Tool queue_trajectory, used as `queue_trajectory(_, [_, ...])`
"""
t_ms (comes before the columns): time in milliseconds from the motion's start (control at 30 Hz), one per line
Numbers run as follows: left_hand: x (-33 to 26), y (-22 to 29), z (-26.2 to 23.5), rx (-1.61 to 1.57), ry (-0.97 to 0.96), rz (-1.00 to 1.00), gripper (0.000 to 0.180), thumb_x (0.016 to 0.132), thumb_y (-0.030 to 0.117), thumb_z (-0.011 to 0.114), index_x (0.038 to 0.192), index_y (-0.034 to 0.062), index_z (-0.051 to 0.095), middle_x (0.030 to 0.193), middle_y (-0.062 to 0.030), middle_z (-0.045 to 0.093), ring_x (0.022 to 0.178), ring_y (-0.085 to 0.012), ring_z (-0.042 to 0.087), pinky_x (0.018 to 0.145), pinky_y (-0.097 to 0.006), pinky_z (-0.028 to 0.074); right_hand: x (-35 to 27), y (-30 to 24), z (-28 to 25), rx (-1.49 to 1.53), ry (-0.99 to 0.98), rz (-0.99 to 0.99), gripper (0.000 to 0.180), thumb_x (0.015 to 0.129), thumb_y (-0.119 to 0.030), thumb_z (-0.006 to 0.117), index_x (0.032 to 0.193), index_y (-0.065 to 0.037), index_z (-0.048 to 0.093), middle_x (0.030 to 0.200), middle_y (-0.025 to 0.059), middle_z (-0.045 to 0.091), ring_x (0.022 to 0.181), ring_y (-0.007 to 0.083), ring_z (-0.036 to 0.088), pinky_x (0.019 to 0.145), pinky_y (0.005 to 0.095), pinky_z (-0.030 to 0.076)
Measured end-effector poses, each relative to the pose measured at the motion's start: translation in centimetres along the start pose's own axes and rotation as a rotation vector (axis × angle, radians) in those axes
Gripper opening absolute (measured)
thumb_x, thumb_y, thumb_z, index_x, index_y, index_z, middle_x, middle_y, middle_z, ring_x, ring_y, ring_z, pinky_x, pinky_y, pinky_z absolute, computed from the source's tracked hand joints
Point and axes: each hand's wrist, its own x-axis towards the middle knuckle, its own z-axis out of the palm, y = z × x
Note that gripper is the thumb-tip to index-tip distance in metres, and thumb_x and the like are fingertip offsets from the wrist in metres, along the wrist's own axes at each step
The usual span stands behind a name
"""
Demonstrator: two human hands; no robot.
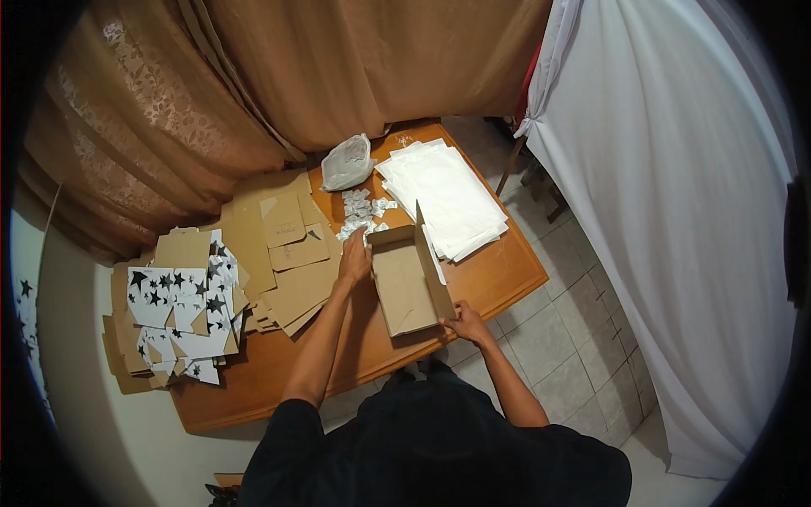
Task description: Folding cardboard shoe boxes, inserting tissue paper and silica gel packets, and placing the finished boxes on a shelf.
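An open cardboard box (405, 291), brown inside, sits near the front edge of the wooden table. One taller panel stands up along its right side. My left hand (356, 258) grips the box at its far left corner, fingers closed around the edge. At the near right corner my right hand (466, 323) pinches the box wall. Just beyond my left hand lie many small silvery-white packets (359, 211), loosely heaped. A stack of white paper sheets (443, 198) lies past the box, close to its upright panel.
Flat cardboard pieces (291, 245) cover the table's left part. Farther left, more pieces (173, 296) carry white faces with black stars. A whitish plastic bag (347, 165) stands at the back. Brown curtains (312, 68) hang behind the table (498, 287), a white cloth (659, 169) to its right.
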Motion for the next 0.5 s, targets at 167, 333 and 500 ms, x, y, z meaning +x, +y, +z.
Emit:
queue_trajectory(167, [2.1,-3.2,1.3,-0.025,-0.328,0.012,0.043,0.091,0.01,0.064,0.133,0.0022,0.055,0.132,-0.0237,0.056,0.121,-0.0421,0.055,0.106,-0.046,0.044,-0.6,-0.3,2.5,0.633,-0.048,0.169,0.045,0.096,-0.033,0.069,0.119,0.004,0.055,0.082,0.0184,0.071,0.068,0.029,0.073,0.069,0.0394,0.059])
queue_trajectory(333, [0.8,-1.4,-0.7,0.109,-0.283,-0.087,0.041,0.09,0.009,0.066,0.131,0.0037,0.059,0.121,-0.0242,0.06,0.116,-0.0406,0.059,0.1,-0.046,0.048,0.4,-1.1,1.4,0.405,0.216,0.14,0.026,0.098,-0.02,0.059,0.113,0.001,0.062,0.079,0.0153,0.071,0.069,0.0224,0.074,0.067,0.0359,0.057])
queue_trajectory(500, [-2.8,-1.8,-4.6,0.195,-0.201,-0.07,0.027,0.089,0.008,0.067,0.114,-0.0006,0.069,0.105,-0.0231,0.066,0.102,-0.0386,0.065,0.091,-0.046,0.051,2.7,-0.3,-0.6,0.355,0.42,-0.046,0.03,0.091,-0.011,0.058,0.12,-0.007,0.066,0.078,0.0147,0.071,0.07,0.0233,0.073,0.067,0.0375,0.055])
